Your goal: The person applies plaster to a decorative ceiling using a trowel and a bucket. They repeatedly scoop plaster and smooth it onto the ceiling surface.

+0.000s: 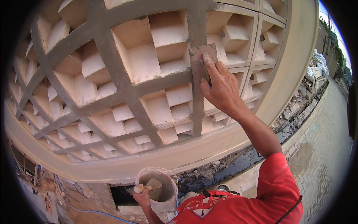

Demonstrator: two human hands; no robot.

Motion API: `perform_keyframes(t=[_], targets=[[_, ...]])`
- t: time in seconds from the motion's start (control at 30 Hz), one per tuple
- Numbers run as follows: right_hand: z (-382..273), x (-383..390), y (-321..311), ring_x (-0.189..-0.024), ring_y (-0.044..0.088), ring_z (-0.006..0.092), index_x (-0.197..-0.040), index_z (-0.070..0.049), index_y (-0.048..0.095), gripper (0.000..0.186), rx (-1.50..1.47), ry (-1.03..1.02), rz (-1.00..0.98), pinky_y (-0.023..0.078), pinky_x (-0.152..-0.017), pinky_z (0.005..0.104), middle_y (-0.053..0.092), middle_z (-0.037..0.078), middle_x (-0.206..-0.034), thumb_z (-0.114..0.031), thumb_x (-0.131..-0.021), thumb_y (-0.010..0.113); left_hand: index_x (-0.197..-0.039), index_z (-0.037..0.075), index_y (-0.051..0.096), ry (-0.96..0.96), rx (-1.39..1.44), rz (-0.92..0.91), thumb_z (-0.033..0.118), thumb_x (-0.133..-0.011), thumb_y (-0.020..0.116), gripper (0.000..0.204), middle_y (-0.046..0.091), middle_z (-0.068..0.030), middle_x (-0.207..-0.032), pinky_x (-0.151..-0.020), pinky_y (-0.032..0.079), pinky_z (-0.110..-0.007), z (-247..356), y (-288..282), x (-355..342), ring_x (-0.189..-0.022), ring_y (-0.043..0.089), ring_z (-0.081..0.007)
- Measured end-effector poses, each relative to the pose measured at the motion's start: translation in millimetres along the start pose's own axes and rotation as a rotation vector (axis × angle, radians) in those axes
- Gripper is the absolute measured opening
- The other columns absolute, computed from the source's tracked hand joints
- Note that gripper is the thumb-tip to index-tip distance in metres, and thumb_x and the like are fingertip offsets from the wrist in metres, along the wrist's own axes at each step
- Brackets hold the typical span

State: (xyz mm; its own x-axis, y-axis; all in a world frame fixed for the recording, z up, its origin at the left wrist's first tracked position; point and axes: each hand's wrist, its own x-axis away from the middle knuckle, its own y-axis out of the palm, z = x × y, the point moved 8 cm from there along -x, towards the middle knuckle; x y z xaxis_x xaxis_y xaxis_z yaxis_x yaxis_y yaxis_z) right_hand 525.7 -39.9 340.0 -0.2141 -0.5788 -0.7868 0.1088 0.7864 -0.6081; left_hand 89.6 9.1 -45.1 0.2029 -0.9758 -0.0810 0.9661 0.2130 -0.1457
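A breeze-block wall [154, 100] fills the upper view, grey mortar coating many of its grid bars, the right-hand blocks paler. My right hand [220, 87] grips a flat rectangular trowel [197, 52], its plate flat against a vertical grey bar, fingers over its back. Low in the view, my left hand [141, 198] holds a trowel with a light handle [143, 189], its mortar-covered blade [154, 183] over or inside a pale bucket [169, 198] containing grey material; I cannot tell whether it touches the mortar.
A ditch with dark water [285, 132] runs below the wall, beside a paved path [324, 134] on the right. Rubble and white sacks [319, 67] lie along the far right. A blue hose [97, 211], broken ground and a dark opening [119, 196] are at the lower left.
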Motion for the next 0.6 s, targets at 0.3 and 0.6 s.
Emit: perform_keyframes(t=[0.3, 0.6], targets=[[2.1, 20.8, -28.9, -0.076, 0.057, 0.0296, -0.139, -0.009, 0.046, 0.065, -0.110, 0.017, 0.053, 0.047, -0.068, 0.0404, 0.050, 0.012, -0.087, -0.012, -0.076, 0.062, -0.089, -0.003, 0.059, 0.000, -0.041, -0.013, -0.005, -0.065, 0.068, 0.026, 0.060, -0.0066, -0.083, -0.074, 0.049, -0.030, -0.8, -23.0, -10.0, -0.075, 0.057, -0.0157], [2.6, 78.4, 56.0, -0.080, 0.058, 0.0315, -0.138, -0.012, 0.047, 0.063, -0.021, 0.110, -0.078, 0.050, -0.067, 0.0416, 0.051, 0.013, -0.090, -0.010, -0.076, 0.062, -0.091, -0.003, 0.060, 0.004, -0.028, -0.047, -0.006, -0.067, 0.069, 0.025, 0.060, -0.0066, -0.085, -0.075, 0.048, -0.030, 10.4, -19.6, -11.1, -0.076, 0.057, -0.0154]])
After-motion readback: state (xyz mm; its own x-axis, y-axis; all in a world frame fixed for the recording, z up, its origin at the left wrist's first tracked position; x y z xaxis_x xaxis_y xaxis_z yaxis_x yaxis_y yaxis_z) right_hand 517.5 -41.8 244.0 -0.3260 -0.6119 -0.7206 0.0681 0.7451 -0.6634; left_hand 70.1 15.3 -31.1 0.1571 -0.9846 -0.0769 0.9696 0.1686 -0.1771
